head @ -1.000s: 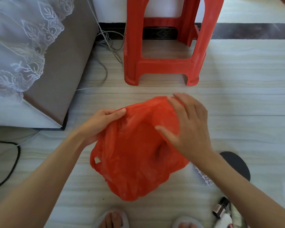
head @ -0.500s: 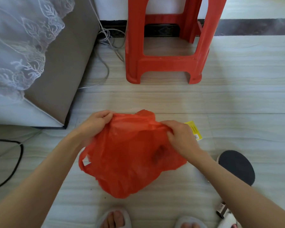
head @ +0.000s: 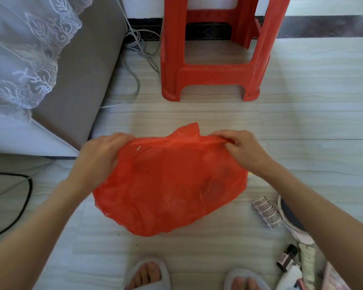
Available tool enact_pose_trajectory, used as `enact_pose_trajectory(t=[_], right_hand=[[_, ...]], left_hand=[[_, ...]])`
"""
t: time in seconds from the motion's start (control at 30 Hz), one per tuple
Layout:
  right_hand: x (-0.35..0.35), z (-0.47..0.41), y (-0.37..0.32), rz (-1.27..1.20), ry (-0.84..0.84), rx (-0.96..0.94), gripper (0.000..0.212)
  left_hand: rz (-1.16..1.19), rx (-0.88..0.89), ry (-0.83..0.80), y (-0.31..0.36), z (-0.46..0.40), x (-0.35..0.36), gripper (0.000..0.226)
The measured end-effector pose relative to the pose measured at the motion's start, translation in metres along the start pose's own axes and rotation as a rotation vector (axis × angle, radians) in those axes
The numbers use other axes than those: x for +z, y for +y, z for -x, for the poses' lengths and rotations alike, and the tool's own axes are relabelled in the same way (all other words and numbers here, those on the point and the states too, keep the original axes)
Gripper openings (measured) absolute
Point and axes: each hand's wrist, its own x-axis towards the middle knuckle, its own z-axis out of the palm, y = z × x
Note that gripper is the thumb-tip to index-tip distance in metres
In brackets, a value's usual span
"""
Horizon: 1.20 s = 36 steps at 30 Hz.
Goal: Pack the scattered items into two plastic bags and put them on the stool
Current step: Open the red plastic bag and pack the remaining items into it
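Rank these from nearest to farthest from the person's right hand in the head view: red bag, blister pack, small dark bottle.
From the right hand:
1. Red bag, held in its grip, to its left.
2. Blister pack, on the floor below the forearm.
3. Small dark bottle, lower right, near the foot.

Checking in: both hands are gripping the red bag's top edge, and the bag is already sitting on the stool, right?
Not quite. The head view shows both hands, left and right, gripping the red bag at its top edge, but the bag is down by the floor in front of the stool, not on it.
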Motion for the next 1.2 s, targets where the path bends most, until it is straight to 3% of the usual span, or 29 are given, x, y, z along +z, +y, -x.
enact_pose_trajectory(t=[0.1, 0.27, 0.43, 0.57, 0.63, 0.73, 0.8, 0.9, 0.97, 1.07, 1.2], right_hand=[[-0.009, -0.011, 0.002, 0.048, 0.080, -0.001, 0.048], [-0.004, -0.024, -0.002, -0.015, 0.371, 0.106, 0.044], [0.003, -0.048, 0.007, -0.222, 0.369, 0.235, 0.042], [0.006, -0.059, 0.016, -0.161, 0.246, 0.313, 0.043], [0.008, -0.051, 0.027, -0.183, 0.190, 0.345, 0.051], [0.013, -0.020, 0.049, -0.175, 0.273, 0.351, 0.062], [0.019, 0.009, 0.068, -0.049, 0.321, 0.398, 0.064], [0.035, 0.047, 0.088, 0.049, 0.252, 0.508, 0.082], [0.046, 0.058, 0.093, 0.020, 0.208, 0.554, 0.095], [0.057, 0.061, 0.097, 0.023, 0.166, 0.568, 0.104], [0.056, 0.053, 0.107, 0.057, 0.138, 0.588, 0.092]], left_hand=[[-0.028, -0.075, 0.049, -0.005, -0.015, -0.003, 0.044], [0.005, -0.234, 0.263, 0.009, -0.041, 0.008, 0.043], [-0.093, -0.360, 0.342, 0.022, -0.065, 0.011, 0.053], [-0.047, -0.306, 0.181, 0.044, -0.061, 0.038, 0.060], [0.054, -0.307, 0.173, 0.055, -0.050, 0.054, 0.059], [0.100, -0.187, 0.189, 0.075, -0.020, 0.086, 0.048], [0.109, -0.136, 0.026, 0.096, 0.005, 0.111, 0.042], [0.187, -0.340, -0.384, 0.128, 0.026, 0.146, 0.062], [0.213, -0.423, -0.524, 0.139, 0.028, 0.167, 0.074], [0.226, -0.426, -0.547, 0.148, 0.022, 0.184, 0.076], [0.263, -0.457, -0.532, 0.149, 0.006, 0.201, 0.060]])
